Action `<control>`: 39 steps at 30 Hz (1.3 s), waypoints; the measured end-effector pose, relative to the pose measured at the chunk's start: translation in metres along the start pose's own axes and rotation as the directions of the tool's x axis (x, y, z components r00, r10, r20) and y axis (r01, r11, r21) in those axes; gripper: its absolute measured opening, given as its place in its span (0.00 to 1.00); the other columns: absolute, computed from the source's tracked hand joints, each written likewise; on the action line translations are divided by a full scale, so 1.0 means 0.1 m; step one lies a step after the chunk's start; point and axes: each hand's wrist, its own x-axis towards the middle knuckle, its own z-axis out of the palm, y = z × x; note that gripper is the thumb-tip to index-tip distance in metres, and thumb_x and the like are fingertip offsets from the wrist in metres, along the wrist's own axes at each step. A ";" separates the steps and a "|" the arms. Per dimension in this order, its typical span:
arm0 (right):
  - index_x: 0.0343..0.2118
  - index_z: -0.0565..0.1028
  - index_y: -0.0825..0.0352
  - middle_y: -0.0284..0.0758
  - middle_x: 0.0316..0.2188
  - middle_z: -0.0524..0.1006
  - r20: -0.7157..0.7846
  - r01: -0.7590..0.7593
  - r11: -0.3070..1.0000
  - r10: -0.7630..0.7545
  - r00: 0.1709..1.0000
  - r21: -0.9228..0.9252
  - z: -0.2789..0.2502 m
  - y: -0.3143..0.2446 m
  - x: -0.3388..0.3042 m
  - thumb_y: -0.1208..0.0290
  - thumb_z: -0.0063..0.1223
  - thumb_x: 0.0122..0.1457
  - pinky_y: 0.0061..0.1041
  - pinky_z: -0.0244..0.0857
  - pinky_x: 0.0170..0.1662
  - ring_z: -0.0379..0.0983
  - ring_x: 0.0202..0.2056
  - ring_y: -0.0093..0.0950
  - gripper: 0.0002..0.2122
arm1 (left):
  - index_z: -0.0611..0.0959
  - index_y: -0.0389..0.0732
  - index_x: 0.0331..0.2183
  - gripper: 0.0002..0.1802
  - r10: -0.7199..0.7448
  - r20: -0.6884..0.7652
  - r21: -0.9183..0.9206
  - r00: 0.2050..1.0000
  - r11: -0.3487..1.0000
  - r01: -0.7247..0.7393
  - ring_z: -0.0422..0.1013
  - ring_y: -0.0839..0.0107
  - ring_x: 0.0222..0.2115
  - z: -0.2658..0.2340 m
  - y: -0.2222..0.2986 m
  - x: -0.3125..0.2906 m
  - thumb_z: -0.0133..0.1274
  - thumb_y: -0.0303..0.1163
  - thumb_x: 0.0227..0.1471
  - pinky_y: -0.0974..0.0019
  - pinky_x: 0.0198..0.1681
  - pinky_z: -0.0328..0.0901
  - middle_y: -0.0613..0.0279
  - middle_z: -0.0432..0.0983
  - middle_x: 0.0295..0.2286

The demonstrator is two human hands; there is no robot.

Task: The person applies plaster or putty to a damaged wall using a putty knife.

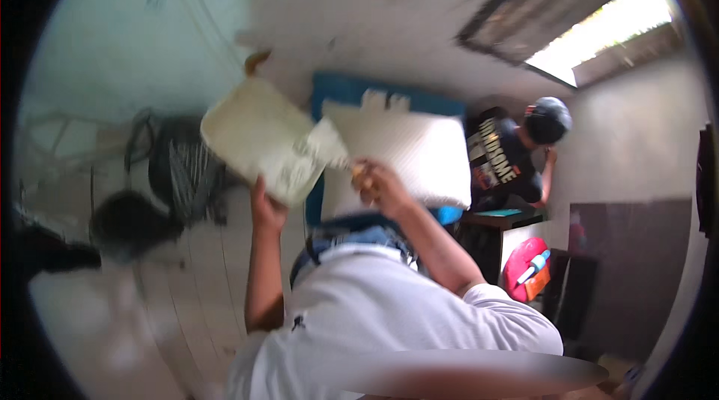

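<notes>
My left hand (267, 209) grips the lower edge of a pale, flat board (251, 126) with rounded corners, held tilted in front of me. Lumpy white paste (296, 164) lies on the board's lower right part. In my right hand (386, 190) is a putty knife (328, 144), its wooden handle between closed fingers. White smears cover its wide blade, which overlaps the board's right side; whether they touch is hard to tell. Behind the knife, a white, bulky, sack-like block (419, 153) with a fine texture rests on a blue support (341, 89).
At right, another person (505, 156) in a dark cap and printed black shirt leans toward the wall, beside a dark cabinet (483, 231). Nearer stands a red round item (517, 269) bearing a blue-and-white tube (533, 268). Dark chairs (183, 164) stand left on the tiled floor (210, 280).
</notes>
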 end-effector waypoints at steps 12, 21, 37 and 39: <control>0.55 0.59 0.57 0.39 0.35 0.70 0.235 0.530 0.798 -0.595 0.769 0.287 -0.19 -1.51 -0.36 0.75 0.45 0.59 0.24 0.60 0.25 0.66 0.23 0.26 0.21 | 0.57 0.42 0.62 0.42 -0.068 0.341 -0.017 0.938 0.997 0.078 0.57 0.44 0.59 1.48 -0.70 0.67 0.50 0.42 0.46 0.27 0.54 0.55 0.52 0.58 0.58; 0.54 0.57 0.58 0.36 0.38 0.69 0.071 0.885 0.426 -0.904 0.421 0.188 -0.53 -2.92 0.21 0.76 0.42 0.61 0.24 0.64 0.32 0.67 0.31 0.24 0.19 | 0.61 0.42 0.61 0.40 0.014 0.310 -0.024 0.951 1.000 -0.007 0.60 0.49 0.57 1.79 -0.97 0.94 0.50 0.39 0.46 0.38 0.58 0.57 0.52 0.62 0.57; 0.61 0.59 0.64 0.36 0.57 0.66 0.271 0.697 0.603 -0.798 0.539 0.389 -0.82 -3.20 1.05 0.65 0.45 0.65 0.30 0.66 0.47 0.67 0.52 0.33 0.23 | 0.73 0.37 0.50 0.28 0.273 -0.205 0.213 0.940 0.950 -0.229 0.71 0.55 0.46 0.45 -1.41 0.04 0.52 0.33 0.45 0.49 0.51 0.66 0.55 0.74 0.46; 0.66 0.49 0.54 0.38 0.59 0.64 0.183 0.767 0.613 -0.790 0.585 0.191 -0.78 -2.95 0.85 0.68 0.48 0.63 0.38 0.68 0.44 0.67 0.51 0.36 0.30 | 0.74 0.36 0.49 0.27 0.071 -0.319 -0.201 0.945 0.969 -0.141 0.73 0.57 0.44 1.01 -1.16 0.02 0.52 0.30 0.44 0.52 0.51 0.67 0.54 0.75 0.43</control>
